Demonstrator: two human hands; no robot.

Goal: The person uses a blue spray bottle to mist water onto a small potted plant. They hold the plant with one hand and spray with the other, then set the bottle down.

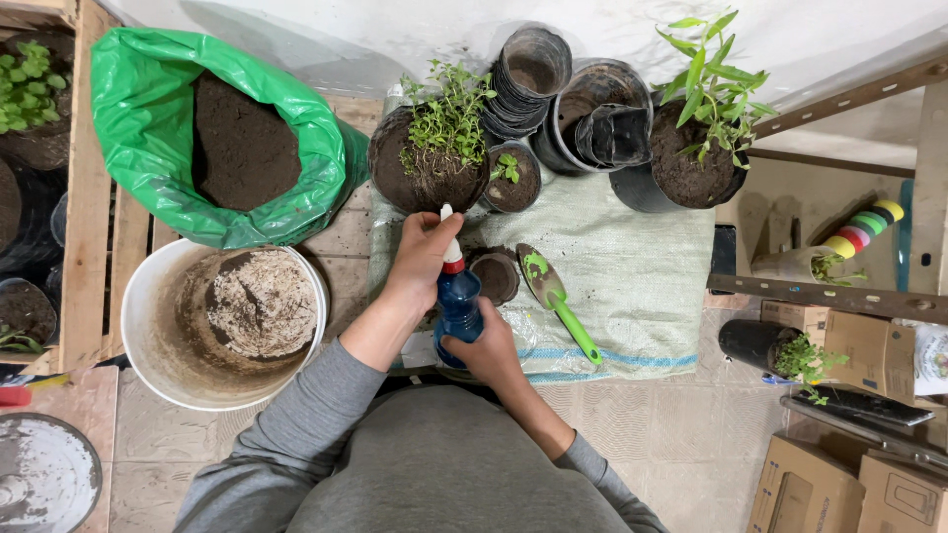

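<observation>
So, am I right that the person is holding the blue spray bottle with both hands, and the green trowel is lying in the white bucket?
Not quite. The head view shows the green trowel lying on the woven sack, to the right of the blue spray bottle, not in the white bucket. The left hand and right hand do hold the bottle.

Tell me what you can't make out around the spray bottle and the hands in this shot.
- Head view: the top of the blue spray bottle is covered by the left hand.
- Its base is hidden behind the right hand.
- The small soil-filled pot is partly blocked by the bottle and left hand.
- The grey pan is cut off by the frame's bottom-left corner.
</observation>
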